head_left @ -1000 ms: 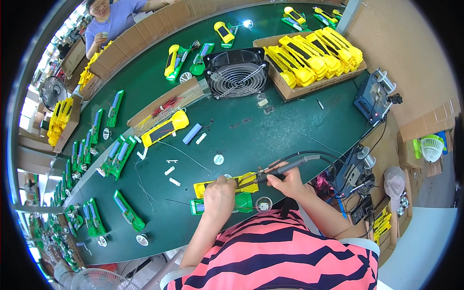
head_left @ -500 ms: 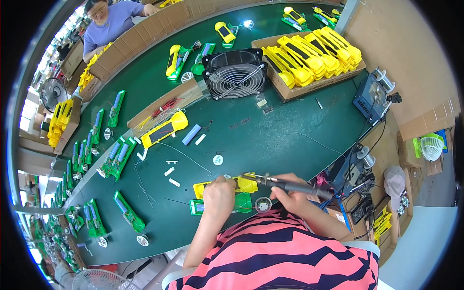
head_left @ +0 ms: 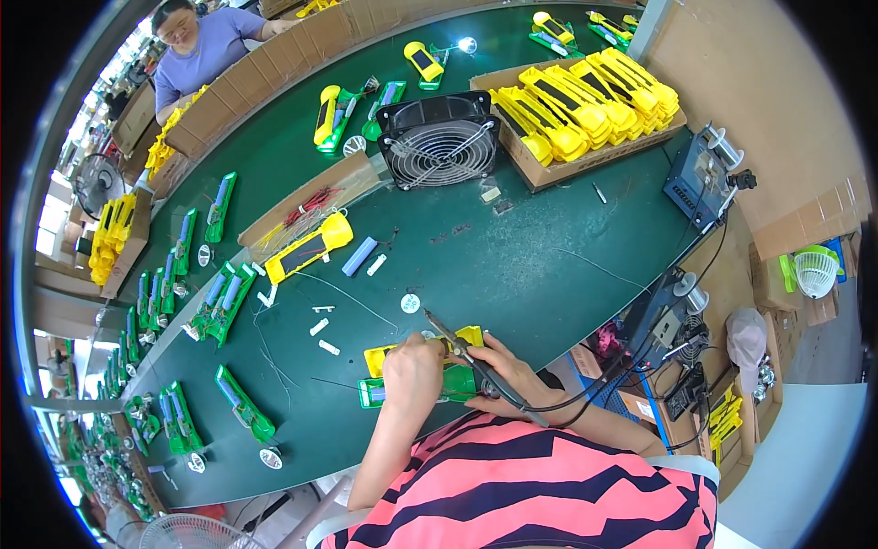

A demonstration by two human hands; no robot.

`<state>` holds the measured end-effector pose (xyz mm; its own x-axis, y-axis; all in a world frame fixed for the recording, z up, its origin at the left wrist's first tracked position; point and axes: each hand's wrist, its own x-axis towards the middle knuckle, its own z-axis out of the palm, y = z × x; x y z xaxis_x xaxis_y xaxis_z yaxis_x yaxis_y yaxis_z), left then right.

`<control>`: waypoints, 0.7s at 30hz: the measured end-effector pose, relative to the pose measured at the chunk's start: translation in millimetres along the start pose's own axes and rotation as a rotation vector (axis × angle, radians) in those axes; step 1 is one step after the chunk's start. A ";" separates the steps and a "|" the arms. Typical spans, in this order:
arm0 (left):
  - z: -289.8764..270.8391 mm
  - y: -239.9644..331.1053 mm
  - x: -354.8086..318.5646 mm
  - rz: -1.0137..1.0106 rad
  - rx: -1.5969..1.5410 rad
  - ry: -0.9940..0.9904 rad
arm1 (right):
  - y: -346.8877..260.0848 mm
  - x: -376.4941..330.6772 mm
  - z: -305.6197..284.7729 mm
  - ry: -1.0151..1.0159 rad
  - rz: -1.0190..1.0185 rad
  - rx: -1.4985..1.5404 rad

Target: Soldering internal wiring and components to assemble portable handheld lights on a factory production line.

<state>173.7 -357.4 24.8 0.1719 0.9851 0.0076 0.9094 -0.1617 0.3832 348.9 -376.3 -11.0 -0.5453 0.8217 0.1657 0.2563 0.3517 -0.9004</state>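
Note:
My left hand [head_left: 413,373] is closed, fingertips pinched over a yellow lamp shell [head_left: 377,359]; what the pinch holds is hidden beneath the fingers. Against the near side of that shell lies a green lamp shell [head_left: 373,394], partly covered by my left hand. In my right hand [head_left: 514,373] is a soldering iron [head_left: 495,376], slanting with its tip up and left, above the yellow shell's right part. Its cord trails off to the right. My right fingers reach close to my left ones over the shells. The round lamp head there is mostly hidden.
A black fan [head_left: 439,146] stands at the back, beside a carton of yellow shells [head_left: 585,110]. Small white strips [head_left: 328,347], a blue battery [head_left: 359,257] and another yellow shell [head_left: 311,247] lie ahead. Green lamp units [head_left: 243,403] line the left. Soldering stations [head_left: 700,183] stand right. A co-worker [head_left: 201,50] sits across.
My right hand has moved left toward my left hand, and the soldering iron has swung from lying nearly level to a steep slant. My left hand stays in place.

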 end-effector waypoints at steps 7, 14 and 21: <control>-34.7 2.4 -2.3 0.205 -0.048 0.210 | 3.3 7.2 -8.5 -0.003 -0.058 -0.048; -25.1 -2.2 -24.2 0.052 -0.162 0.248 | 9.2 31.4 -43.6 -0.067 -0.080 -0.075; 16.1 7.9 -23.8 0.084 -0.254 0.450 | -3.5 32.3 -45.2 -0.037 0.080 -0.043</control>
<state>182.9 -383.1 12.8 0.0094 0.9061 0.4229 0.7692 -0.2768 0.5759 366.4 -330.7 15.7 -0.5506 0.8311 0.0783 0.3339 0.3052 -0.8918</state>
